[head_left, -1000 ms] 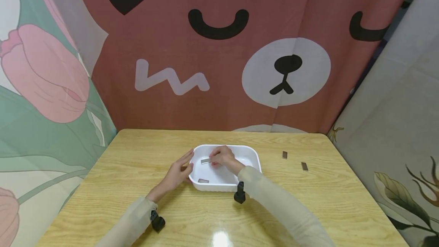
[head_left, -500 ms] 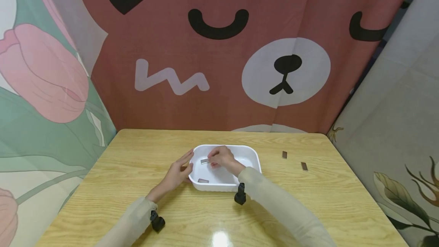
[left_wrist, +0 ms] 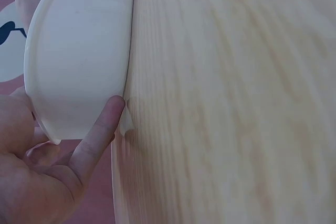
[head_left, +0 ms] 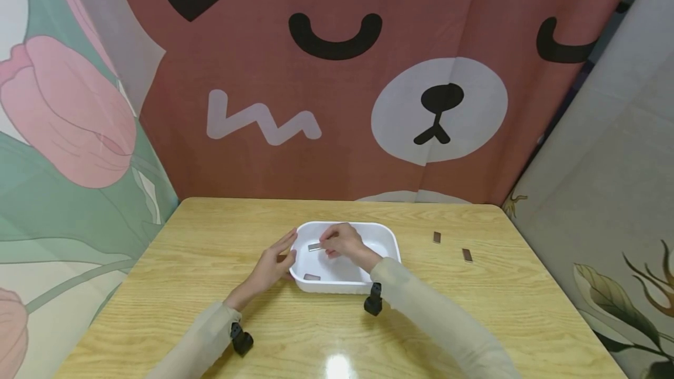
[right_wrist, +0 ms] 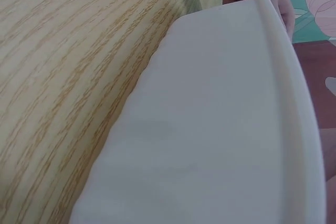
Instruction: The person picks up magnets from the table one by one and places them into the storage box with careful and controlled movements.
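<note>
A white rectangular tray (head_left: 344, 287) stands on the wooden table. My left hand (head_left: 270, 268) rests against its left end, fingers fairly straight. In the left wrist view one finger (left_wrist: 100, 137) touches the low outer wall beside the tabletop. Inside the tray, my right hand (head_left: 342, 240) pinches a small flat silvery rectangular piece (head_left: 314, 247) at its right end; the fingertips cover part of it. A similar greyish piece (head_left: 312, 277) lies in the tray's near left corner. The right wrist view mostly shows the tray's outer side (right_wrist: 199, 119), which hides the pinched piece.
Right of the tray, two small dark brown rectangular pieces lie on the table (head_left: 411, 320): one piece (head_left: 437, 237) farther back, the other piece (head_left: 467, 255) nearer. Printed curtains hang behind the table and at both sides.
My right wrist and forearm have shifted slightly to the right, while the fingers still pinch the silvery piece in nearly the same spot. The left hand and the tray look unmoved.
</note>
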